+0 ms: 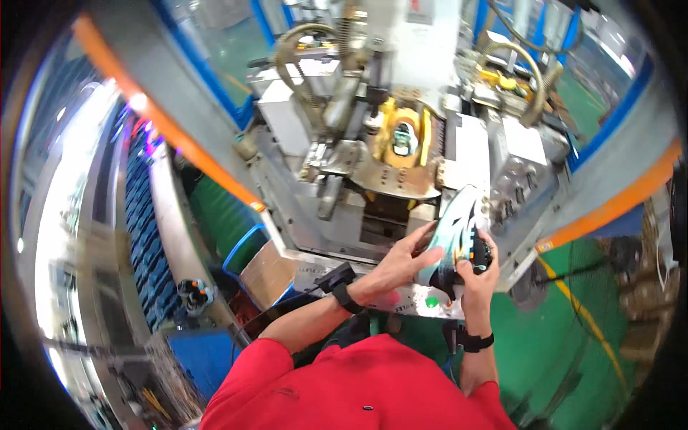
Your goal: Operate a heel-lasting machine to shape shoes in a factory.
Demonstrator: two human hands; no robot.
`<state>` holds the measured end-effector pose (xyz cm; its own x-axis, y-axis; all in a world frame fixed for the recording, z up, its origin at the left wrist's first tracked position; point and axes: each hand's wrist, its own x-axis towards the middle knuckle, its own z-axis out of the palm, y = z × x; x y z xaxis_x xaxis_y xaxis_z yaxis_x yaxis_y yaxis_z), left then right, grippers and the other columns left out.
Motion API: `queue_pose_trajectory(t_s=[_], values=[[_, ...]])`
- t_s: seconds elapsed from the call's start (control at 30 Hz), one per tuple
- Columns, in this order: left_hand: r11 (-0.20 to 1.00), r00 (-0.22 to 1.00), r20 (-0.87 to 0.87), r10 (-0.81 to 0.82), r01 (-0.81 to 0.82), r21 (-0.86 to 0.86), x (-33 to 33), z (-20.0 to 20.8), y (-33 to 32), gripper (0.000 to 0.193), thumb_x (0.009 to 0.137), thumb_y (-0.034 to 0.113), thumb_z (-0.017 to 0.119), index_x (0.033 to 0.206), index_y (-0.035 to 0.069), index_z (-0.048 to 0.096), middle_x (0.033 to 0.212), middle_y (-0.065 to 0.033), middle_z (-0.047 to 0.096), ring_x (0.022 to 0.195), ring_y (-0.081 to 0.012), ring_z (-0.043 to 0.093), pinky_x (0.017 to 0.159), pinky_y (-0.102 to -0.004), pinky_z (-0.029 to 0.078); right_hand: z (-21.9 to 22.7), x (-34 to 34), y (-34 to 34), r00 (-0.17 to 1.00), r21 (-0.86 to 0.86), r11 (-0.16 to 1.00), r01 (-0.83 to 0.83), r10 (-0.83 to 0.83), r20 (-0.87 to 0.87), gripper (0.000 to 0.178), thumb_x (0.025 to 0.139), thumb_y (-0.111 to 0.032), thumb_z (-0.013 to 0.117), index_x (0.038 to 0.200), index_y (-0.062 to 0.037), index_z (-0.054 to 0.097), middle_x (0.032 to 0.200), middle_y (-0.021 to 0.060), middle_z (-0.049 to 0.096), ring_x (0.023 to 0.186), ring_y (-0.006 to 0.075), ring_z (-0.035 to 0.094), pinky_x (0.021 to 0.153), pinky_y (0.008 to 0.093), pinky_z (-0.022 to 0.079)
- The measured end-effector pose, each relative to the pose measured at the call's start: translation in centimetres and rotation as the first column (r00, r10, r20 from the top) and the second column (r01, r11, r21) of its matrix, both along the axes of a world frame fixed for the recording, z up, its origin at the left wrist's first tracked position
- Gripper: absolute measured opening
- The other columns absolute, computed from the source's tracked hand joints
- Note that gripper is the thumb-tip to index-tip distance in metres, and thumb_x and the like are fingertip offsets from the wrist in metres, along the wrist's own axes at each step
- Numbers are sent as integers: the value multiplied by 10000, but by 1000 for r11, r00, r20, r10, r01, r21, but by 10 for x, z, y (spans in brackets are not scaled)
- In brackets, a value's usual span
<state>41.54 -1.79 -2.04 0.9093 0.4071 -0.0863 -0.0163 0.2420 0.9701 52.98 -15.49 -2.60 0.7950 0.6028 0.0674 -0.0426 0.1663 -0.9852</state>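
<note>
A shoe (pixel 453 233) in pale teal, white and black, with a dark studded sole, is held in front of the machine, right of the middle. My left hand (pixel 398 266) grips its left side, with the thumb lying along the upper. On the sole side, my right hand (pixel 479 278) is closed around the shoe, its fingers by the dark studs. Beyond my hands, a yellow-padded clamp (pixel 403 163) sits in the machine, with a small pale green and dark piece (pixel 404 139) in its middle.
Metal arms, hoses and white box housings (pixel 517 143) flank the clamp. Orange-edged posts (pixel 172 154) stand on both sides. Along the machine's front edge are a green button (pixel 431 302) and a red one. At the left are a cardboard box (pixel 269 276) and a blue-belted conveyor (pixel 147 236).
</note>
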Motion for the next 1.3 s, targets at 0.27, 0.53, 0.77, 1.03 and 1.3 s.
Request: queue_pose_trajectory(t_s=[0.27,0.53,0.77,1.03,1.3], values=[[749,987,-113,116,-162,-643,-18,-31,-13,449,902,223,672,1226,-50,527,1084,-111,650,914,-179,661,772,-335,563,-33,40,-25,961,-295,935,196,-123,248,279,900,-30,555,1172,6,604,1123,94,663,942,143,611,797,284,496],[754,909,-103,404,-394,-526,-127,-27,21,509,870,193,681,1269,-37,463,1141,-134,624,996,-236,658,854,-399,565,-123,120,83,369,-222,843,491,30,929,426,794,-32,596,1218,-20,551,1294,180,530,1195,362,490,1017,469,368],[583,765,-117,633,-571,-577,-172,-44,-4,447,913,210,625,1275,-8,479,1148,-113,632,995,-227,661,892,-380,546,-86,94,88,405,-194,842,504,-33,914,437,837,-27,551,1272,-4,520,1316,171,532,1225,349,485,1058,448,334],[525,748,-134,650,-570,-633,-179,-42,-17,383,950,232,572,1237,-17,522,1125,-103,653,991,-219,667,881,-378,550,-113,100,93,372,-207,823,529,-6,928,481,815,-47,592,1286,-15,500,1321,152,522,1245,330,460,1076,467,304],[603,787,-146,600,-564,-564,-187,-52,-32,582,953,477,499,1301,11,503,1218,-147,620,1105,-287,618,974,-440,492,-112,102,90,298,-241,807,540,85,951,514,819,-69,600,1316,-25,478,1349,152,503,1273,315,437,1108,486,265]])
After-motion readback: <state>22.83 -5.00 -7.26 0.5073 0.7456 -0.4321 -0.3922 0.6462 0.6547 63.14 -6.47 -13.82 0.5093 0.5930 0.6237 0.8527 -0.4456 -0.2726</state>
